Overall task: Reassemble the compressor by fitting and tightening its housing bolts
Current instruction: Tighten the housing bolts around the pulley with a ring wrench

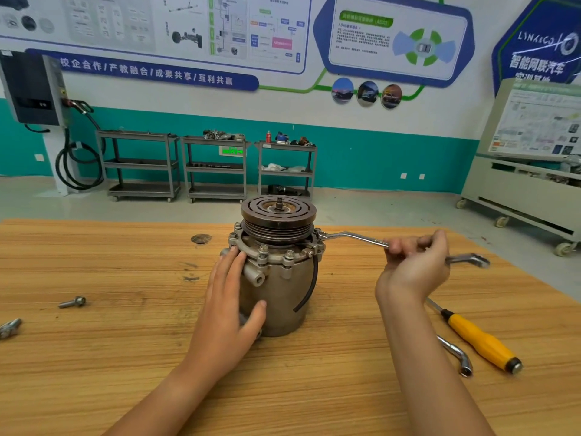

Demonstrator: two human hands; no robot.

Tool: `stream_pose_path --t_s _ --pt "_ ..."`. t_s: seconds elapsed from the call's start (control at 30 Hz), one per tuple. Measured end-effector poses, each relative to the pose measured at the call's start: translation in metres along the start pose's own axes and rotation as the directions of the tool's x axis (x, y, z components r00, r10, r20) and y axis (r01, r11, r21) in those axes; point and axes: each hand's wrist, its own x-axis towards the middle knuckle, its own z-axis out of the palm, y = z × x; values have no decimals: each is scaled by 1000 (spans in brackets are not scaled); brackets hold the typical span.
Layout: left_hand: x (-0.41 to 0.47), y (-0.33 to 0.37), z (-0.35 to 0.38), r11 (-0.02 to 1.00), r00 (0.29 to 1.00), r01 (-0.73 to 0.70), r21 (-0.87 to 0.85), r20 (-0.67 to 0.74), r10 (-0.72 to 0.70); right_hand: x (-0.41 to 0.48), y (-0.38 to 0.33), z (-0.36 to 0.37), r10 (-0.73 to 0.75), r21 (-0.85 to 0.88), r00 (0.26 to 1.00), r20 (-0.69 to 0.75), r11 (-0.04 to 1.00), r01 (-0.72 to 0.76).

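Two holds: my left fingers (234,258) press flat against the compressor (283,287), which I judge heavy and rigid; my right fingers (405,247) wrap the wrench (355,236).

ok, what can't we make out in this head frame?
Head view only:
- Compressor far-side bolts: hidden by the pulley.
- Its left flank: covered by the left hand.
- Wrench ring's seating: too small to tell.
- Bolt at left edge: cut off.
- Second wrench: partly behind the right forearm.
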Motion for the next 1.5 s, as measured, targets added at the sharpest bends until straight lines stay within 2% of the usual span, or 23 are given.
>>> stream_pose_path --t_s 0.07,0.13,0.17,0.23,0.3,0.33,0.43,0.5,0.53,0.57,0.6,0.63,0.67,0.7,0.77,0.83,0.97,1.03,1.1,1.17,1.33,1.5 --pt "0 0 0 1000 1000 7 -4 4 -7 -24 0 -8 -153 -39 984 86 987 157" --pt "0 1 0 1000 1000 13 -9 2 -13 -52 5 -15 -304 -99 914 269 935 340" --pt "0 1 -1 1000 1000 14 -11 -2 -14 -66 11 -17 -360 -122 848 389 892 435" --pt "1 1 0 1000 1000 5 -16 -13 -6 -91 24 -17 -430 -152 662 614 759 633" --pt "2 0 1 998 1000 15 -61 -1 -15 -109 42 -10 -468 -151 471 748 572 807" --pt "3 0 1 993 999 46 -105 16 -44 -116 50 -4 -462 -170 420 782 489 855" --pt "4 8 -1 975 992 111 -193 -37 -120 -130 64 18 -430 -254 384 817 329 909" --pt "3 9 -3 976 992 116 -187 -33 -124 -128 61 29 -457 -255 371 808 297 920" --pt "3 6 -2 983 995 96 -158 -14 -99 -126 54 35 -474 -244 384 792 332 911" --pt "3 5 -2 991 998 67 -114 -4 -67 -124 43 40 -490 -221 426 761 423 879" --pt "2 2 0 996 999 38 -86 -5 -38 -124 28 46 -489 -177 499 716 564 807" --pt "1 1 0 997 1000 26 -66 -7 -26 -126 12 52 -473 -92 576 667 715 693" --pt "1 0 0 998 1000 18 -53 -6 -18 -127 -4 58 -464 32 636 617 822 569" --pt "1 0 -1 999 1000 20 -32 -3 -20 -126 -20 62 -490 167 665 563 856 489" --pt "0 0 -1 1000 1000 14 -15 -3 -14 -114 -43 65 -561 374 694 451 825 424" --pt "0 0 -1 1000 1000 15 -25 3 -15 -93 -62 61 -509 460 758 408 832 311" --pt "0 -1 -2 999 999 26 -30 21 -26 -44 -69 48 -224 393 911 347 916 75" --pt "1 -1 -2 999 999 24 -26 22 -23 -21 -59 45 -62 312 952 300 949 -36" --pt "1 -1 -1 1000 1000 22 -19 21 -22 -2 -44 41 83 260 961 264 953 -153" --pt "1 -2 -2 1000 1000 22 -15 22 -21 12 -30 36 158 245 959 236 945 -216" --pt "0 -4 -1 1000 999 17 0 27 -17 29 -12 29 187 302 952 242 918 -257" --pt "0 -5 0 1000 1000 10 2 19 -10 34 -5 28 230 277 924 304 907 -317"
